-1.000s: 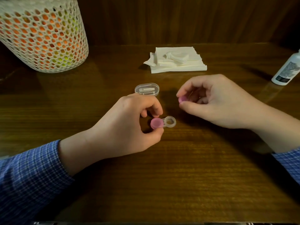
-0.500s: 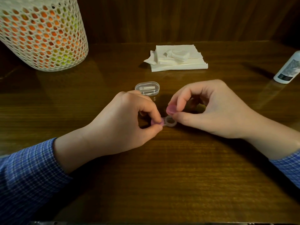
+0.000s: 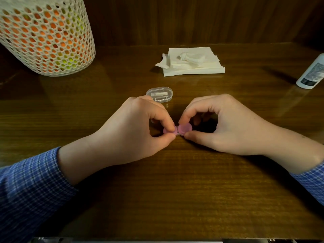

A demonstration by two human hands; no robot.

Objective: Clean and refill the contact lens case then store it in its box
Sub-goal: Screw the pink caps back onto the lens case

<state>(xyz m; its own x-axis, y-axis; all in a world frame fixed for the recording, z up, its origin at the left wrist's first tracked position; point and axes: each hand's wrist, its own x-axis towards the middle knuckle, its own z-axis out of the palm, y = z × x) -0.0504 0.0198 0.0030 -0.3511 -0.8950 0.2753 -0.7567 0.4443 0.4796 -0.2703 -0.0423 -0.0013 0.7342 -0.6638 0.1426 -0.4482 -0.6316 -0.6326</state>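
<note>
The pink-capped contact lens case (image 3: pixel 178 131) is pinched on the wooden table (image 3: pixel 175 190) by the left hand (image 3: pixel 133 130) and right hand (image 3: pixel 226 127); the clear box (image 3: pixel 159 94) lies just behind.

Home, wooden table (image 3: pixel 175 190), mesh basket (image 3: pixel 47 35)

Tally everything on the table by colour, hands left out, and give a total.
Pink: 1, the contact lens case, both pink caps on, pinched between left hand and right hand.
Clear: 1, the small plastic box.
White: 3, the tissue stack, the bottle, the mesh basket with orange and yellow-green contents.
Total: 5.
</note>
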